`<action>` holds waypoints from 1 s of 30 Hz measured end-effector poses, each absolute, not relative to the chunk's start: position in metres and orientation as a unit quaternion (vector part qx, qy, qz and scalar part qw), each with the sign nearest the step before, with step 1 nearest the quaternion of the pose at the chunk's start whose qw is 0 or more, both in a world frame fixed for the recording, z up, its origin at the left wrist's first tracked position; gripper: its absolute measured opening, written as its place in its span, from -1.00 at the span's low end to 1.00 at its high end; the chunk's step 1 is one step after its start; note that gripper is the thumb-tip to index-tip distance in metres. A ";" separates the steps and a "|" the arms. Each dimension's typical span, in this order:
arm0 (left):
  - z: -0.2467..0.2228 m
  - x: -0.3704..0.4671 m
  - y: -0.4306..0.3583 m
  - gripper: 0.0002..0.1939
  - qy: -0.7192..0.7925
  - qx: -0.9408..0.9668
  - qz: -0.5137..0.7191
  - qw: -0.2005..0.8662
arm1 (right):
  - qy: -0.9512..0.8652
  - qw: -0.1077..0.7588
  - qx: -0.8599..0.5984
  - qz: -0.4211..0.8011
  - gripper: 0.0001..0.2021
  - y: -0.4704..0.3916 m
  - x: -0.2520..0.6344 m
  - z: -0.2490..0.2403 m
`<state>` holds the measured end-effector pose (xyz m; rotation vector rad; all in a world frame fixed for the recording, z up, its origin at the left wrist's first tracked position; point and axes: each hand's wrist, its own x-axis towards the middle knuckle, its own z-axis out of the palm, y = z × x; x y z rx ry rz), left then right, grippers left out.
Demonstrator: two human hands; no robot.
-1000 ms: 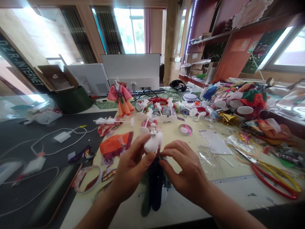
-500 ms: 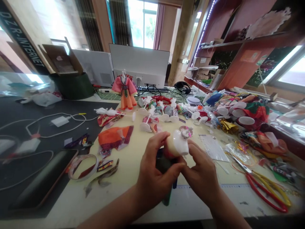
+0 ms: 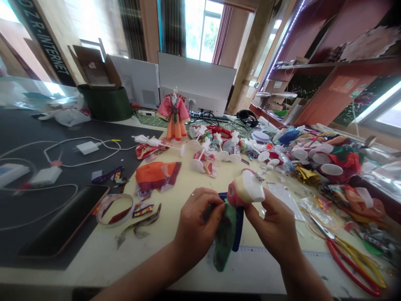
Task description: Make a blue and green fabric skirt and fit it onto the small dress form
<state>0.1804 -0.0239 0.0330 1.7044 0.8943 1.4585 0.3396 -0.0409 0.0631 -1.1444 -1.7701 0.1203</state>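
Observation:
My right hand (image 3: pixel 277 225) grips a small glossy white doll form (image 3: pixel 252 186), tilted over, with pale yellow and reddish patterned cloth around part of it. At its near side my left hand (image 3: pixel 197 219) pinches the top of a green cloth strip (image 3: pixel 226 236), which hangs down toward the table. A dark blue strip (image 3: pixel 238 230) hangs just beside the green one. The join between strips and doll form is partly hidden by my fingers. Further off stands a dressed doll figure (image 3: pixel 174 113) in a pink robe and orange skirt.
Left lie an orange cloth piece (image 3: pixel 156 174), a tape roll (image 3: pixel 102 213), a phone (image 3: pixel 67 219) and white cables. Scissors (image 3: pixel 351 255) with red and yellow handles rest at right. Several white doll stands (image 3: pixel 222 155) and heaped cloth (image 3: pixel 344 154) fill the back right. A ruler (image 3: pixel 260 249) lies near the front.
The doll form has shifted right and tilted. My left hand has drawn away from it and pinches the green strip, now more exposed. The camera view has turned slightly.

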 end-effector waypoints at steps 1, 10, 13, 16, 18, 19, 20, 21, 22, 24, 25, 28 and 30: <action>0.034 0.181 -0.024 -0.88 0.344 0.663 0.566 0.348 | -0.730 0.493 -0.471 0.048 -0.85 -0.040 0.340 0.063; 0.022 0.194 -0.028 -0.89 0.267 0.701 0.611 0.255 | -0.719 0.491 -0.487 0.065 -0.81 -0.038 0.350 0.057; 0.018 0.197 -0.031 -0.91 0.260 0.701 0.607 0.271 | -0.719 0.486 -0.490 0.086 -0.81 -0.038 0.356 0.054; 0.016 0.199 -0.031 -0.88 0.253 0.684 0.612 0.306 | -0.718 0.481 -0.493 0.102 -0.79 -0.039 0.361 0.053; 0.016 0.200 -0.029 -0.84 0.256 0.671 0.619 0.317 | -0.722 0.478 -0.488 0.107 -0.75 -0.043 0.363 0.054; 0.016 0.200 -0.029 -0.83 0.258 0.668 0.621 0.319 | -0.727 0.475 -0.484 0.102 -0.73 -0.045 0.364 0.055; 0.016 0.201 -0.028 -0.82 0.260 0.666 0.622 0.319 | -0.735 0.470 -0.480 0.094 -0.71 -0.048 0.365 0.056; 0.016 0.202 -0.028 -0.81 0.262 0.667 0.622 0.317 | -0.743 0.463 -0.476 0.083 -0.71 -0.050 0.365 0.057; 0.017 0.203 -0.028 -0.81 0.264 0.667 0.622 0.313 | -0.750 0.457 -0.472 0.072 -0.72 -0.053 0.366 0.058; 0.018 0.205 -0.029 -0.82 0.269 0.669 0.624 0.300 | -0.758 0.450 -0.469 0.054 -0.75 -0.057 0.365 0.058; 0.018 0.207 -0.029 -0.81 0.272 0.671 0.625 0.291 | -0.755 0.452 -0.472 0.045 -0.77 -0.058 0.365 0.058; 0.019 0.211 -0.030 -0.80 0.271 0.682 0.624 0.268 | -0.726 0.462 -0.510 0.000 -0.75 -0.058 0.360 0.056; 0.017 0.213 -0.031 -0.79 0.265 0.689 0.620 0.265 | -0.707 0.460 -0.537 -0.027 -0.78 -0.057 0.357 0.056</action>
